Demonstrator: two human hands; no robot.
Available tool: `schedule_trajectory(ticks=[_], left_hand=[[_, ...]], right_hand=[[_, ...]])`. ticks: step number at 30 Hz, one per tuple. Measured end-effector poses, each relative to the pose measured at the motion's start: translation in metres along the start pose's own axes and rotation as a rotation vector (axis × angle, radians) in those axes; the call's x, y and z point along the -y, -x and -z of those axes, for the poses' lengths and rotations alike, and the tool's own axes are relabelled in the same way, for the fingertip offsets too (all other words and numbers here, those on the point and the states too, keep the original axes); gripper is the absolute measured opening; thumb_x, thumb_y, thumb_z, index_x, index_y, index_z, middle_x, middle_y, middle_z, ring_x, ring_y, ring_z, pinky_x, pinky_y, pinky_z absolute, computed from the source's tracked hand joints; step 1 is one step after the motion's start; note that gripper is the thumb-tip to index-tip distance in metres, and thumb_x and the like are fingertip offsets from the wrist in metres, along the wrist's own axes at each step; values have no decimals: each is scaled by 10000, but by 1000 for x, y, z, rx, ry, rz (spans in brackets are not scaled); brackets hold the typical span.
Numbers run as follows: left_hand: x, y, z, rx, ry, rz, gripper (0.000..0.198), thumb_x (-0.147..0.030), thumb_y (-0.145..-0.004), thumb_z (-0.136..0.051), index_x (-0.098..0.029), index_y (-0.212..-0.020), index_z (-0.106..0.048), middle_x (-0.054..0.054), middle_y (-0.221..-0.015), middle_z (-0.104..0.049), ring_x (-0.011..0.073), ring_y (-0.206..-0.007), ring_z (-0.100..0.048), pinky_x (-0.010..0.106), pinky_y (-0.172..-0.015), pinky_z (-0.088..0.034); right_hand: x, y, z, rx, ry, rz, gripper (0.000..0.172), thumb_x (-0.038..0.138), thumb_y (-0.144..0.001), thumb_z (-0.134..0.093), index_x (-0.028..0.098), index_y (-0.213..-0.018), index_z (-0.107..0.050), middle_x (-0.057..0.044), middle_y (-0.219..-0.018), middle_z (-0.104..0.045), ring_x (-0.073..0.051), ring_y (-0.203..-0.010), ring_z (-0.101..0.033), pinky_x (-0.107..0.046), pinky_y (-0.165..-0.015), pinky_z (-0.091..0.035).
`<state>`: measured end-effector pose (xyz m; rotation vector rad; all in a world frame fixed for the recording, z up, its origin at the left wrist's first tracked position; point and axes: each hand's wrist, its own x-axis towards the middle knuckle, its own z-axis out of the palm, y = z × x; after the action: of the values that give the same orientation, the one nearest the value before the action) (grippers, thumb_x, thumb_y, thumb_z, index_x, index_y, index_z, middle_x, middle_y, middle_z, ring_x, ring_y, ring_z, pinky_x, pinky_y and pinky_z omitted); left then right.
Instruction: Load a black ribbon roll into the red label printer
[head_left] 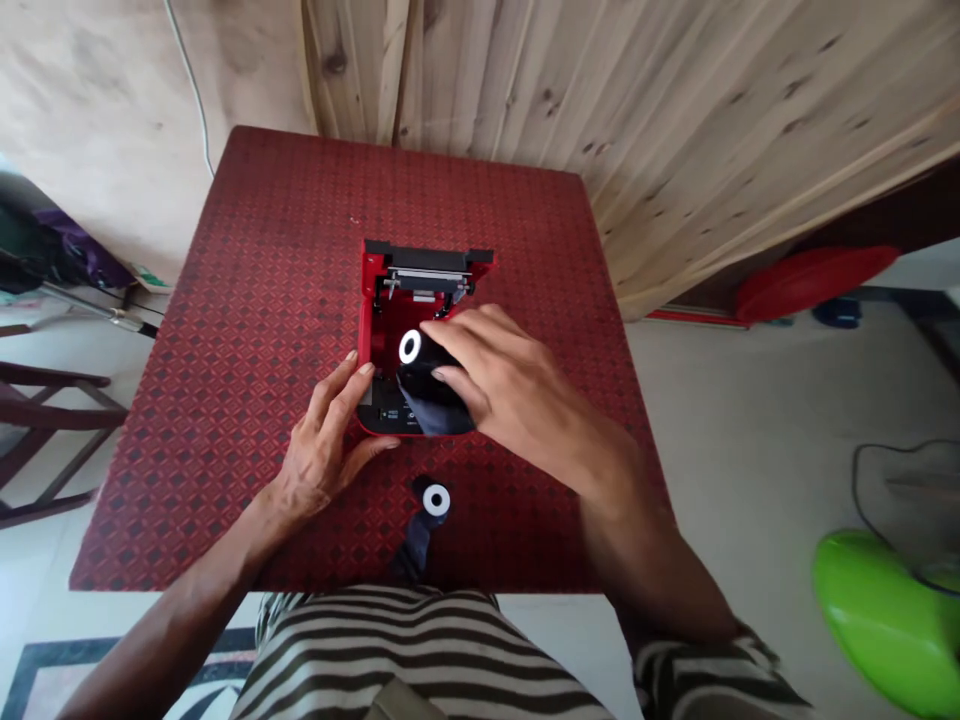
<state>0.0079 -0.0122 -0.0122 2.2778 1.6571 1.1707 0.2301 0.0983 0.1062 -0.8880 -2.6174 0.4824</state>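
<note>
A red and black label printer [367, 330] stands on the table with its lid raised at the back. My left hand [322, 440] grips its front left corner, fingers along the side and thumb at the front edge. In my right hand [499, 365] is a roll of black ribbon [435, 362], held over the printer's open bay with its white core end facing left. A loose dark strip of film hangs from it across the printer's front panel. Closer to me, a second black ribbon roll [436, 500] with a white core lies on the table, its tail trailing toward the front edge.
The table [270, 260] has a red patterned cover. Wooden boards [525, 80] rise behind it. A dark wooden chair [52, 430] is at the left, and a green plastic object [885, 620] and a red round object [817, 280] are at the right.
</note>
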Motion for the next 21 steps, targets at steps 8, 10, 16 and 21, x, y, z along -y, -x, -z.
schedule_trajectory(ticks=[8, 10, 16, 21], left_hand=[[1, 2, -2, -7, 35, 3, 914, -436, -979, -728, -212, -1703, -218, 201, -1590, -542, 289, -1511, -546, 429, -1194, -575], [1, 2, -1, -7, 34, 6, 907, -436, -983, -722, -217, -1704, -216, 199, -1589, -544, 291, -1508, -549, 437, -1197, -572], [1, 2, -1, 5, 39, 2, 908, -415, -978, -734, -206, -1702, -227, 201, -1592, -536, 290, -1522, -533, 435, -1215, -555], [2, 4, -1, 6, 30, -2, 926, -416, -967, -750, -218, -1703, -225, 198, -1600, -526, 293, -1527, -524, 449, -1212, -559]], right_hand=[[1, -38, -21, 271, 163, -181, 276, 13, -989, -563, 133, -1142, -761, -136, -1126, -799, -273, -1073, -726, -382, -953, -532], [3, -39, -19, 293, 175, -205, 326, -4, -984, -535, 136, -1159, -772, -139, -1131, -806, -272, -1073, -731, -378, -943, -527], [0, -38, -21, 284, 133, -229, 412, -38, -958, -489, 137, -1180, -789, -148, -1201, -787, -253, -1161, -709, -357, -1004, -514], [-5, -40, -20, 303, 116, -209, 410, -36, -927, -532, 163, -1165, -800, -123, -1163, -809, -227, -1077, -719, -336, -956, -496]])
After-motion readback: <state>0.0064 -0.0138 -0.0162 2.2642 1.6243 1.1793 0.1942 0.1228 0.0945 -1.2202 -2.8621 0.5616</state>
